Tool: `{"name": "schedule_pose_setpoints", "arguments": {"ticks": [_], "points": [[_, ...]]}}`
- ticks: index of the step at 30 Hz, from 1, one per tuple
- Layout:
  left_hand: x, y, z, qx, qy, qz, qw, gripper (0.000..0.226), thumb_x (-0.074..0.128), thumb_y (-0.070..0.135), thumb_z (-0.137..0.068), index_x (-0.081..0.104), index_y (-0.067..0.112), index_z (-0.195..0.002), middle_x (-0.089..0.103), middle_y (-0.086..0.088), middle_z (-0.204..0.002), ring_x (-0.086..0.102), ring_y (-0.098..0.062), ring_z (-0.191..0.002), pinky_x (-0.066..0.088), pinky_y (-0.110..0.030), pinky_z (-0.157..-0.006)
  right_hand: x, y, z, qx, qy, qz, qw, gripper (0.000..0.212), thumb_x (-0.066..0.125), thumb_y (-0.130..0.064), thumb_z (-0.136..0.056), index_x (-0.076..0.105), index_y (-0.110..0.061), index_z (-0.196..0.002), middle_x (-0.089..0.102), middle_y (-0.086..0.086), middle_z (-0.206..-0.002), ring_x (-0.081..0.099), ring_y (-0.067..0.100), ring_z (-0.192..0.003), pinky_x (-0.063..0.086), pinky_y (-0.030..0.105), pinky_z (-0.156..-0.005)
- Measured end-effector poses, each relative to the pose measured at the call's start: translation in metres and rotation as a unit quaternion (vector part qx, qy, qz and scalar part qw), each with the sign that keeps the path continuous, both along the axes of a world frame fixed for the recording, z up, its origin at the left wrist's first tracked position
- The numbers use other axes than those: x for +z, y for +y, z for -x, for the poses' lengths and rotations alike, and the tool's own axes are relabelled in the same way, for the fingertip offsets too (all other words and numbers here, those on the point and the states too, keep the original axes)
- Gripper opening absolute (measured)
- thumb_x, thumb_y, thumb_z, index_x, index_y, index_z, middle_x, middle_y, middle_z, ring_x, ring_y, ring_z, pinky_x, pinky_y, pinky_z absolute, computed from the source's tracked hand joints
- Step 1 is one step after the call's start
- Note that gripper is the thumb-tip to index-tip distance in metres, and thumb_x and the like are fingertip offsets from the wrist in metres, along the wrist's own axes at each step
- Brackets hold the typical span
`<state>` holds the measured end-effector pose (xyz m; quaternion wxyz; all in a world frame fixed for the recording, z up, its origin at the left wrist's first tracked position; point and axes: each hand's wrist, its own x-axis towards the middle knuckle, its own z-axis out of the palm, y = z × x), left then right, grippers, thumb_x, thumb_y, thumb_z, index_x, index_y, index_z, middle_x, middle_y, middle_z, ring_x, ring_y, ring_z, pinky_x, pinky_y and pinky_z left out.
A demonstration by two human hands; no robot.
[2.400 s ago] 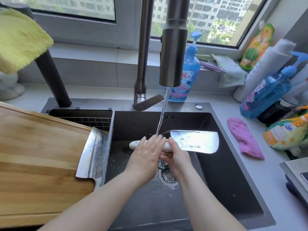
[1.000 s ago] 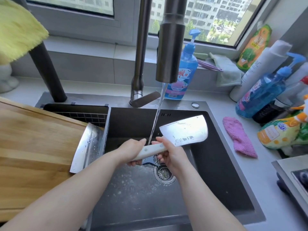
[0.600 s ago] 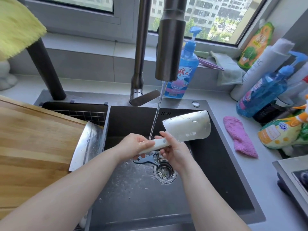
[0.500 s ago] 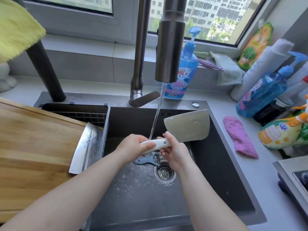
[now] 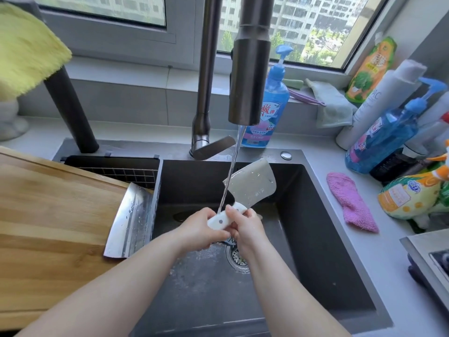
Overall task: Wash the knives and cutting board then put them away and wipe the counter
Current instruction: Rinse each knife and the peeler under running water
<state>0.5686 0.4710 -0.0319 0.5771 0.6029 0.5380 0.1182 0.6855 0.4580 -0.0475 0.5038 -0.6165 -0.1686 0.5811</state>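
Observation:
A white-handled cleaver (image 5: 252, 184) is held over the dark sink (image 5: 315, 251), blade tilted up and away. My left hand (image 5: 199, 229) grips the end of the white handle. My right hand (image 5: 245, 226) holds the handle just below the blade. Water from the faucet (image 5: 250, 69) runs down onto the handle between my hands. A second steel cleaver (image 5: 132, 220) lies on the wooden cutting board (image 5: 53, 227) at the left, its blade reaching over the sink's edge.
A pink cloth (image 5: 349, 203) lies on the grey counter right of the sink. Blue soap bottles (image 5: 272, 103) and other bottles crowd the back right. A yellow cloth (image 5: 26, 47) hangs at the upper left. A drain strainer (image 5: 239, 259) sits in the sink's floor.
The cleaver's blade has swung from lying sideways to pointing up and away. My hands have slid along the handle under the water stream.

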Motion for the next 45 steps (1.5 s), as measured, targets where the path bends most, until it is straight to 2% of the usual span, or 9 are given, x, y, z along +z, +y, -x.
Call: {"name": "schedule_pose_setpoints", "arguments": {"ticks": [4, 11, 19, 23, 26, 31, 37, 41, 45], "points": [[0.001, 0.001, -0.006, 0.034, 0.024, -0.018, 0.999, 0.032, 0.045, 0.042, -0.092, 0.051, 0.016, -0.075, 0.051, -0.001, -0.06, 0.04, -0.01, -0.037, 0.029, -0.015, -0.036, 0.0, 0.0, -0.001, 0.009, -0.004, -0.013, 1.0, 0.016, 0.057, -0.007, -0.089, 0.043, -0.013, -0.083, 0.052, 0.006, -0.078, 0.053, 0.014, -0.066, 0.046, 0.018, -0.047], [0.004, -0.009, 0.005, 0.106, -0.183, 0.254, 0.944, 0.042, 0.032, 0.046, -0.096, 0.056, 0.012, -0.088, 0.052, -0.003, -0.051, 0.041, -0.008, -0.03, 0.031, -0.013, -0.033, -0.002, -0.008, -0.005, 0.028, 0.076, -0.05, 0.995, 0.008, 0.05, -0.005, -0.092, 0.049, -0.012, -0.087, 0.06, 0.007, -0.084, 0.059, 0.015, -0.077, 0.048, 0.025, -0.064], [0.009, -0.019, -0.005, 0.17, -0.099, 0.088, 0.977, 0.038, 0.042, 0.037, -0.095, 0.059, 0.009, -0.074, 0.052, -0.008, -0.053, 0.038, -0.01, -0.025, 0.028, -0.014, -0.032, 0.001, -0.009, 0.006, 0.056, 0.023, -0.053, 0.997, 0.009, 0.049, -0.01, -0.093, 0.057, -0.01, -0.088, 0.057, 0.006, -0.081, 0.054, 0.017, -0.074, 0.046, 0.023, -0.06], [0.009, -0.025, -0.001, 0.117, -0.043, -0.023, 0.992, 0.036, 0.047, 0.033, -0.093, 0.058, 0.015, -0.064, 0.055, -0.003, -0.054, 0.044, -0.014, -0.036, 0.037, -0.019, -0.04, 0.005, -0.009, 0.013, 0.062, 0.016, -0.016, 0.998, 0.004, 0.055, -0.009, -0.087, 0.052, -0.007, -0.088, 0.054, 0.008, -0.072, 0.051, 0.018, -0.062, 0.041, 0.021, -0.042], [0.011, -0.029, 0.0, 0.118, -0.054, -0.027, 0.991, 0.023, 0.055, 0.034, -0.088, 0.062, 0.015, -0.079, 0.056, 0.0, -0.061, 0.052, -0.012, -0.048, 0.044, -0.022, -0.048, 0.009, -0.011, 0.013, 0.046, 0.098, -0.021, 0.994, 0.007, 0.047, -0.003, -0.089, 0.052, -0.006, -0.092, 0.061, 0.007, -0.086, 0.055, 0.021, -0.073, 0.045, 0.03, -0.059], [0.018, -0.031, 0.002, 0.086, -0.161, 0.161, 0.97, 0.003, 0.051, 0.015, -0.091, 0.054, 0.014, -0.09, 0.049, -0.002, -0.07, 0.051, -0.005, -0.041, 0.038, -0.015, -0.038, 0.012, -0.013, 0.015, 0.061, 0.19, -0.021, 0.98, 0.019, 0.03, -0.005, -0.09, 0.043, -0.009, -0.105, 0.063, 0.005, -0.098, 0.052, 0.018, -0.088, 0.04, 0.036, -0.092], [0.013, -0.021, 0.006, 0.117, -0.098, 0.036, 0.988, 0.021, 0.06, 0.002, -0.079, 0.052, 0.019, -0.09, 0.052, -0.002, -0.064, 0.04, -0.007, -0.039, 0.029, -0.016, -0.035, 0.013, -0.014, 0.021, 0.111, 0.14, -0.031, 0.983, 0.028, 0.046, -0.005, -0.091, 0.05, -0.002, -0.118, 0.059, 0.015, -0.109, 0.058, 0.022, -0.072, 0.043, 0.023, -0.044], [0.007, -0.018, 0.003, 0.15, -0.08, -0.02, 0.985, 0.033, 0.061, -0.001, -0.076, 0.048, 0.02, -0.098, 0.054, 0.001, -0.076, 0.045, -0.01, -0.051, 0.034, -0.015, -0.038, 0.021, -0.012, 0.028, 0.102, 0.107, -0.033, 0.988, 0.016, 0.041, 0.002, -0.092, 0.053, -0.01, -0.09, 0.061, 0.007, -0.079, 0.056, 0.022, -0.064, 0.036, 0.02, -0.039], [-0.001, -0.015, 0.001, 0.145, -0.043, -0.062, 0.986, 0.038, 0.066, 0.003, -0.073, 0.046, 0.021, -0.101, 0.055, 0.005, -0.082, 0.053, -0.011, -0.066, 0.042, -0.019, -0.049, 0.016, -0.005, 0.034, 0.037, 0.067, -0.006, 0.997, 0.018, 0.048, -0.018, -0.095, 0.055, -0.008, -0.081, 0.06, 0.01, -0.071, 0.058, 0.017, -0.058, 0.042, 0.021, -0.043]]}}
